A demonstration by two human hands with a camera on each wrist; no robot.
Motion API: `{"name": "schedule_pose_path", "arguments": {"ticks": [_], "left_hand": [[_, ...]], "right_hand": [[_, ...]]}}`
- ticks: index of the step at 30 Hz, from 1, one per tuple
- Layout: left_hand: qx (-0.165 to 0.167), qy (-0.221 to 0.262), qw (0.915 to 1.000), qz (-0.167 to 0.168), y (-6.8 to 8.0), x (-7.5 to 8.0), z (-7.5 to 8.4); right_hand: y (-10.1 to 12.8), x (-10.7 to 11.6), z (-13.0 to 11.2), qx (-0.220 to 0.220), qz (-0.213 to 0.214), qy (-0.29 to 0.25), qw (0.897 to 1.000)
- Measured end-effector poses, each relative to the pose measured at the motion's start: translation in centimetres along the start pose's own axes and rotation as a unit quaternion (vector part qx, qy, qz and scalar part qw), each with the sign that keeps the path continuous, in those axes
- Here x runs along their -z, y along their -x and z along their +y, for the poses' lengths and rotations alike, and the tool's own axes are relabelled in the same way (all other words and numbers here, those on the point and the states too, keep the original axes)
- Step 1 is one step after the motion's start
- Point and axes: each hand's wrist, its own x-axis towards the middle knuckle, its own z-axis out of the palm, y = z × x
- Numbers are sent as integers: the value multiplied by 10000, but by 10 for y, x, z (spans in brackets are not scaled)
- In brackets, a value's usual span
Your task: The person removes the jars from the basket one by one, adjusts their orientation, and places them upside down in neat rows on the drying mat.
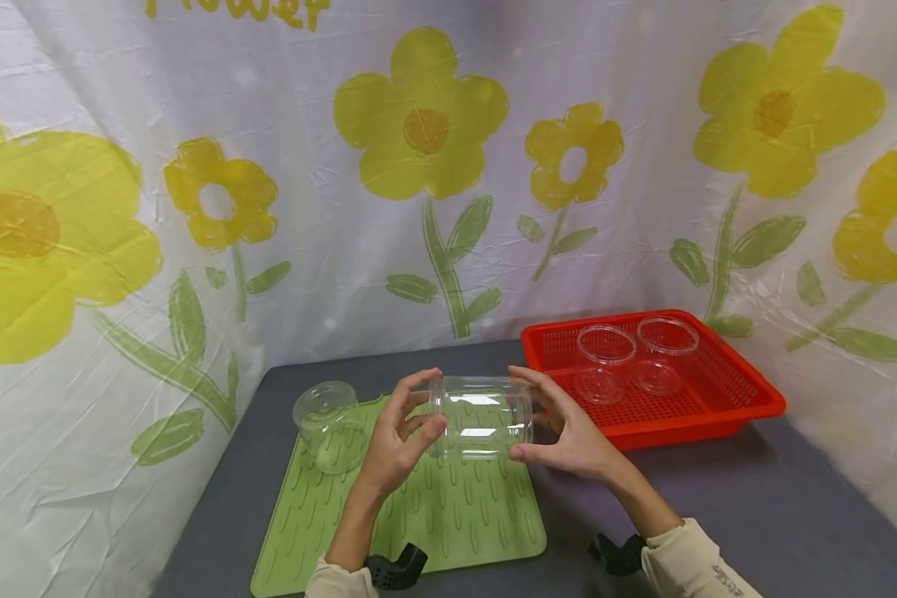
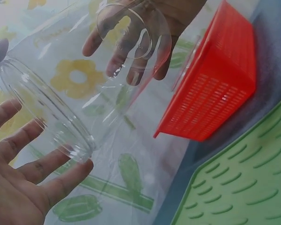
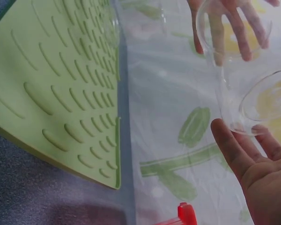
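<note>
Item: clear plastic jar (image 1: 481, 417), cylindrical, without lid. It lay on its side in the lower centre of the head view, lifted above the green ribbed mat (image 1: 448, 515) and held between both hands.

Left hand (image 1: 398, 440): at the jar's left end, fingers curved round the rim and thumb on the near side, gripping it. In the left wrist view the fingers (image 2: 42, 166) showed at lower left, spread against the wide end of the jar (image 2: 61, 117).

Right hand (image 1: 568, 428): at the jar's right end, fingers spread over the top and thumb beneath, clasping it. In the right wrist view the thumb (image 3: 232, 150) stood at lower right, touching the jar's rim (image 3: 260, 112).

Second clear jar (image 1: 330, 423): on the upper left corner of the mat, tilted with its mouth partly downward, just left of the left hand and apart from it.

Red perforated basket (image 1: 725, 407): right of centre in the head view, on the dark grey table (image 1: 755, 498), near the right hand. Two clear jars (image 1: 605, 353) (image 1: 667, 345) stood upright inside it, side by side, mouths up.

Backdrop: white cloth with yellow flowers (image 1: 422, 124) across the upper frame.

Cream sleeves (image 1: 695, 565) at the lower edge; black wrist mounts (image 1: 396, 569) beside them.
</note>
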Motion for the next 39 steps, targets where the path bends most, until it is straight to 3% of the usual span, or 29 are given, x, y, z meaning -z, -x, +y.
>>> {"name": "schedule_pose_path", "arguments": {"ticks": [3,6,10,13,18,22,27,31,39], "left_hand": [[-59,-438,9990,-116,0,1,3],[-293,-1325,9906,-147,-3,-1,9],[-612,-2545,9649,-222,-8,-8,19],[-785,-3164,9443,-461,-10,-15,25],[-1135,-3904,9111,-672,-9,-23,29],[-1109,-4239,8958,-748,-7,-27,29],[-857,-4273,8962,-829,-6,-30,25],[-864,-4262,8970,-785,-4,-32,21],[-784,-3870,9175,-478,2,-28,15]], "right_hand": [[1,0,2,-13,44,139,9999],[2,0,3,-17,81,270,9996],[3,0,4,-54,128,381,9992],[3,-2,3,-58,156,477,9987],[2,-6,2,22,154,746,9971],[0,-10,0,87,172,1044,9943],[-2,-13,-6,0,205,1257,9918],[-3,-14,-11,-4,210,1408,9898],[-6,-15,-10,75,278,1198,9924]]}}
